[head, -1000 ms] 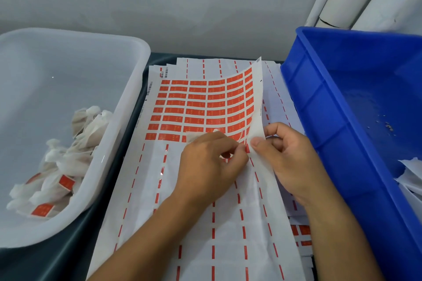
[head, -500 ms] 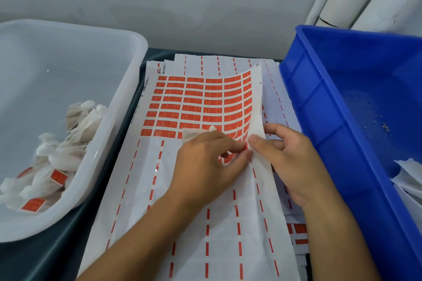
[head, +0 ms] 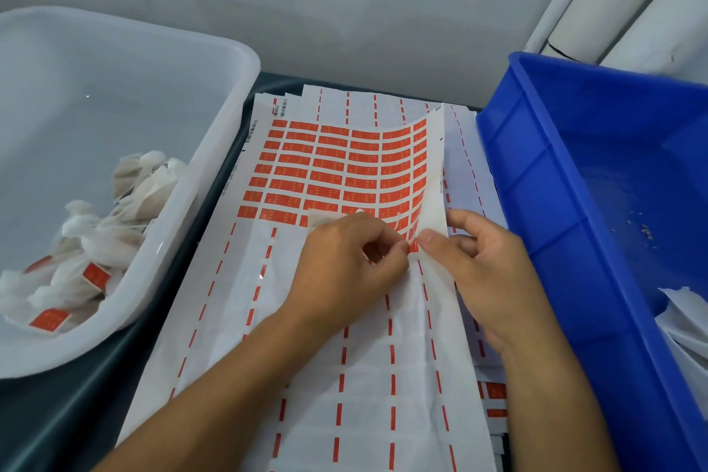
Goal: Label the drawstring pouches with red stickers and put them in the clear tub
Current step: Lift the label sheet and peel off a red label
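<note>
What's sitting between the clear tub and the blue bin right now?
In the head view, the sticker sheets lie between the clear tub and the blue bin, with the left hand and right hand working on the top sheet.

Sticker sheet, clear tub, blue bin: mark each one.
sticker sheet (head: 337, 161), head view, on the red sticker rows near its middle
clear tub (head: 230, 111), head view, on its right wall
blue bin (head: 536, 180), head view, on its left outer wall

A blue bin (head: 567, 180) stands right of the dark tabletop (head: 57, 414), white pipes (head: 613, 4) behind.
</note>
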Action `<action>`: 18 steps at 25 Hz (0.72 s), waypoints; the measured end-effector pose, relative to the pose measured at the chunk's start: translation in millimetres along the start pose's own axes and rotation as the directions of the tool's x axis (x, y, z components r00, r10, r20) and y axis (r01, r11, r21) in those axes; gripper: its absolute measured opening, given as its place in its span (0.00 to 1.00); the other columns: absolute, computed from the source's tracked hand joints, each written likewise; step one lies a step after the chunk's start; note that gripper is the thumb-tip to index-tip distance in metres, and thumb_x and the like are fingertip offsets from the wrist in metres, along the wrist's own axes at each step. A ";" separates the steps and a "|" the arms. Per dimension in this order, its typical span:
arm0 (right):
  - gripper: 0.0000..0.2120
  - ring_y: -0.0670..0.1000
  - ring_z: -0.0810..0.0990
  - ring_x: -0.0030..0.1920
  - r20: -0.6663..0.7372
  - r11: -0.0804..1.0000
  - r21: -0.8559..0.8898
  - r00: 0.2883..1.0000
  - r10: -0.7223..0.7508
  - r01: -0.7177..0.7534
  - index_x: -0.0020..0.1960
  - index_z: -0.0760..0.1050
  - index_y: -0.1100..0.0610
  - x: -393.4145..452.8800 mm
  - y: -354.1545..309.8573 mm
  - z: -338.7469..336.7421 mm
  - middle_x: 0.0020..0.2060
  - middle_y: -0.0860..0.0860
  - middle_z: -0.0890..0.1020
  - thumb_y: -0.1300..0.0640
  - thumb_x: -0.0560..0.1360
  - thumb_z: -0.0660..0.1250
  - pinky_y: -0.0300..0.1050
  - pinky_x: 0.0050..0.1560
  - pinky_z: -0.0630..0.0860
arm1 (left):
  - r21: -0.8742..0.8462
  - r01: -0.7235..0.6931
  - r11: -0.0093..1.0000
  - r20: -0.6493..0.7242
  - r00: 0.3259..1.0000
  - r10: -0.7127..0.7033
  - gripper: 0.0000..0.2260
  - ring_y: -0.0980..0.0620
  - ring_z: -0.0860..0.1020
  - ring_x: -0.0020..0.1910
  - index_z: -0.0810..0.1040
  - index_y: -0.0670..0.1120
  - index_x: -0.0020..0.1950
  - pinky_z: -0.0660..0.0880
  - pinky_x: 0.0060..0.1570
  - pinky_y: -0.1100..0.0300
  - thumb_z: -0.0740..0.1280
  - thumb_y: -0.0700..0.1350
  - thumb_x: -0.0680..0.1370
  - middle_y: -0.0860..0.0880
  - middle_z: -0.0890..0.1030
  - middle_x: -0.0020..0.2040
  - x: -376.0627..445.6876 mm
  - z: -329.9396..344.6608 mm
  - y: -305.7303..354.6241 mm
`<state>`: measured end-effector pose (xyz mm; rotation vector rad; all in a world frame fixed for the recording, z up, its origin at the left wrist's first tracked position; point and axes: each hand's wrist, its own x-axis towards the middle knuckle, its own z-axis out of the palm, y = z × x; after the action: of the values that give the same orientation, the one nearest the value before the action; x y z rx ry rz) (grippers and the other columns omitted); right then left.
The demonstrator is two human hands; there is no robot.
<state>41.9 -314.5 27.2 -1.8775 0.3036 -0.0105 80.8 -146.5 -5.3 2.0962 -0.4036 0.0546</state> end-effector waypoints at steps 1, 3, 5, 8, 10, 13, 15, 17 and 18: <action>0.16 0.46 0.88 0.44 0.000 1.000 0.014 1.000 0.014 -0.014 0.60 0.77 0.42 0.7 1.2 -0.6 0.48 0.39 0.87 0.41 0.74 0.71 0.51 0.45 0.86 | 0.002 0.001 1.000 0.004 1.000 -0.001 0.04 0.63 0.78 0.47 0.85 0.56 0.47 0.75 0.42 0.75 0.71 0.53 0.78 0.65 0.80 0.40 -1.0 -0.1 0.1; 0.12 0.46 0.88 0.45 0.021 0.997 0.052 0.998 0.060 -0.061 0.59 0.76 0.42 1.9 2.8 -2.1 0.49 0.40 0.86 0.45 0.77 0.70 0.50 0.45 0.86 | 0.015 -0.022 1.000 0.005 1.000 0.022 0.06 0.63 0.78 0.48 0.84 0.57 0.49 0.76 0.42 0.74 0.70 0.56 0.78 0.66 0.80 0.42 -3.8 -1.2 1.2; 0.11 0.47 0.88 0.46 0.056 0.994 0.057 0.994 0.095 -0.098 0.60 0.76 0.41 2.2 4.6 -3.8 0.49 0.40 0.86 0.44 0.78 0.69 0.51 0.46 0.86 | 0.034 -0.061 0.998 0.016 0.998 0.061 0.10 0.63 0.79 0.47 0.85 0.58 0.52 0.76 0.43 0.73 0.67 0.60 0.77 0.67 0.79 0.44 -6.6 -2.0 3.4; 0.13 0.46 0.88 0.46 0.033 0.997 0.018 0.997 0.070 -0.070 0.61 0.76 0.42 2.1 6.9 -6.1 0.50 0.40 0.87 0.46 0.77 0.71 0.52 0.46 0.86 | 0.083 -0.092 0.992 0.062 0.994 0.087 0.18 0.63 0.79 0.44 0.84 0.59 0.58 0.78 0.44 0.70 0.66 0.65 0.75 0.66 0.80 0.48 -8.8 -1.3 5.7; 0.14 0.45 0.87 0.46 0.023 0.999 -0.018 0.999 0.044 -0.043 0.61 0.76 0.42 2.2 8.0 -5.7 0.49 0.39 0.87 0.46 0.77 0.71 0.51 0.47 0.86 | 0.084 -0.095 0.992 0.058 0.994 0.090 0.17 0.62 0.79 0.42 0.85 0.57 0.59 0.77 0.44 0.69 0.69 0.64 0.75 0.63 0.83 0.49 -8.9 0.6 5.3; 0.13 0.43 0.87 0.47 0.032 0.997 -0.067 0.999 0.034 -0.032 0.61 0.76 0.42 3.0 10.2 -4.2 0.50 0.38 0.86 0.46 0.77 0.71 0.50 0.50 0.85 | 0.094 -0.108 0.990 0.041 0.994 0.104 0.12 0.61 0.79 0.40 0.87 0.54 0.55 0.75 0.43 0.70 0.73 0.57 0.76 0.60 0.84 0.46 -7.2 2.3 5.0; 0.12 0.40 0.86 0.47 0.046 0.993 -0.115 0.999 0.013 -0.008 0.58 0.75 0.41 3.3 10.9 -5.2 0.49 0.35 0.86 0.44 0.76 0.71 0.45 0.48 0.84 | 0.113 -0.143 0.983 0.043 0.989 0.139 0.10 0.61 0.79 0.39 0.88 0.53 0.53 0.74 0.43 0.71 0.73 0.55 0.76 0.59 0.84 0.45 -6.2 2.2 5.0; 0.13 0.37 0.85 0.46 0.068 0.990 -0.141 0.998 -0.012 0.021 0.56 0.74 0.39 1.8 8.3 -6.1 0.48 0.33 0.85 0.40 0.73 0.70 0.36 0.43 0.82 | 0.109 -0.154 0.982 0.041 0.988 0.151 0.11 0.61 0.78 0.38 0.88 0.52 0.51 0.74 0.42 0.72 0.71 0.56 0.77 0.58 0.84 0.43 -6.4 2.2 6.1; 0.14 0.37 0.85 0.46 0.072 0.989 -0.146 0.997 -0.022 0.032 0.55 0.74 0.39 0.8 6.7 -6.4 0.47 0.32 0.85 0.38 0.71 0.69 0.33 0.40 0.81 | 0.104 -0.150 0.983 0.035 0.989 0.147 0.11 0.61 0.78 0.38 0.88 0.52 0.50 0.74 0.42 0.71 0.69 0.56 0.76 0.58 0.84 0.42 -6.5 2.5 6.3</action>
<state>40.3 -322.6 22.9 -2.0231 0.2357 0.0615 72.4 -150.0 -2.7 2.1704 -0.5844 0.1378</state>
